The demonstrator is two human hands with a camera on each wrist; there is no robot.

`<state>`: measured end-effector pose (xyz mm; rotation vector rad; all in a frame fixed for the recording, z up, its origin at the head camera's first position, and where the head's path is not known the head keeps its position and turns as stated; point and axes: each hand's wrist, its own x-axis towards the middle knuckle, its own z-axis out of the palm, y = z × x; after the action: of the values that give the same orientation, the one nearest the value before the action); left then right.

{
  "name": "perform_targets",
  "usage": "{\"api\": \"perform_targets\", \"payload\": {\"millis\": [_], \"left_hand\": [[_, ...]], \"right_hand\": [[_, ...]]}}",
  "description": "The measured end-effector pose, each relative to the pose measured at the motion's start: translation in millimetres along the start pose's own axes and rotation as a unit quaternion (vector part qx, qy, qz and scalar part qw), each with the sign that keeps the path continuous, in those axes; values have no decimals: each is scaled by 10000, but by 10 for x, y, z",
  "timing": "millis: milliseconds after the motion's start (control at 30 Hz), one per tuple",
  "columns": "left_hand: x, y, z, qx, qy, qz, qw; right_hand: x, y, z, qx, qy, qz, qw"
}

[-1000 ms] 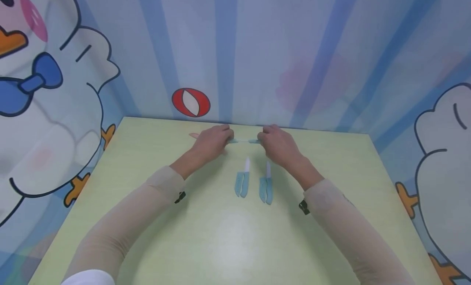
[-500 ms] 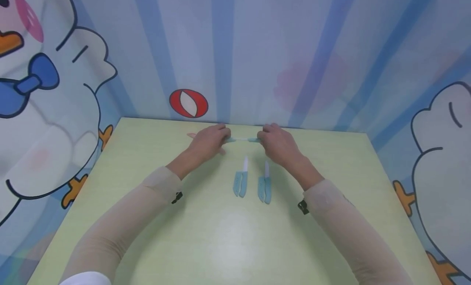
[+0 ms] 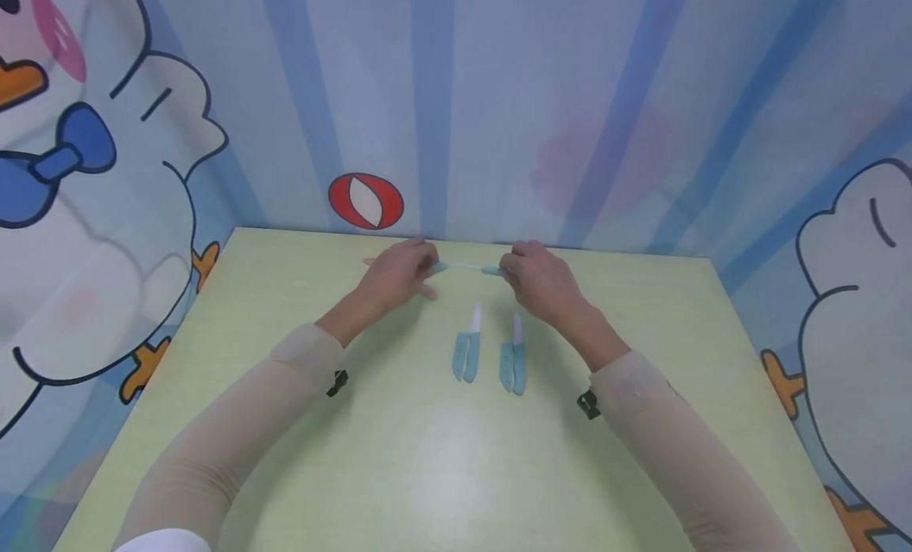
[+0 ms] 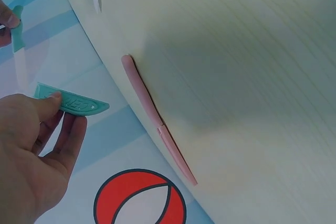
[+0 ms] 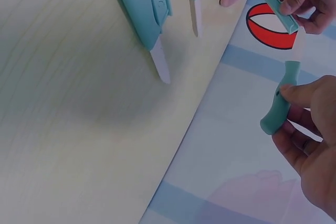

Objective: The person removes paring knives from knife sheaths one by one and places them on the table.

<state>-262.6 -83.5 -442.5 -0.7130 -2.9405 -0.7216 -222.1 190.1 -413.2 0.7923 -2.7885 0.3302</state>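
Near the table's back edge, my left hand (image 3: 399,275) pinches a teal blade sheath (image 4: 73,100) between thumb and fingers. Facing it, my right hand (image 3: 545,279) grips the teal handle (image 5: 281,98) of a small knife whose pale blade (image 4: 21,69) points toward the sheath. The sheath looks to be off most of the blade; whether the tip still touches it I cannot tell. Two similar knives lie unsheathed below the hands, a left one (image 3: 473,354) and a right one (image 3: 518,366), each with a teal sheath beside its handle.
A pink, slender, knife-like object (image 4: 144,95) lies along the back edge, mostly behind my left hand in the head view. The pale yellow table (image 3: 456,473) meets a blue striped wall (image 3: 484,100) printed with cartoon figures and a red ball.
My left hand has shifted a little left with the sheath, so more of the pale blade shows between sheath and handle. The right hand and the two knives on the table stay nearly still.
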Motion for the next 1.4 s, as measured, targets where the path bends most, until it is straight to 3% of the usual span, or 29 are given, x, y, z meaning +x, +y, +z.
{"api": "perform_targets", "payload": {"millis": [333, 533, 733, 1033, 1400], "left_hand": [[-34, -29, -64, -862, -120, -198, 9960], [-61, -29, -62, -1293, -160, -214, 9912], [-101, 15, -63, -1686, -21, -188, 9855], [-143, 128, -115, -1848, 173, -415, 9818], [-206, 197, -138, -2085, 531, -492, 9753]], "right_hand": [[39, 23, -4, 718, 227, 213, 9969], [63, -41, -51, 1558, 316, 377, 9866], [85, -116, -47, 2059, 556, 402, 9762], [88, -196, 16, 2597, 957, 421, 9600], [68, -366, 187, 2980, 1167, 957, 9426]]}}
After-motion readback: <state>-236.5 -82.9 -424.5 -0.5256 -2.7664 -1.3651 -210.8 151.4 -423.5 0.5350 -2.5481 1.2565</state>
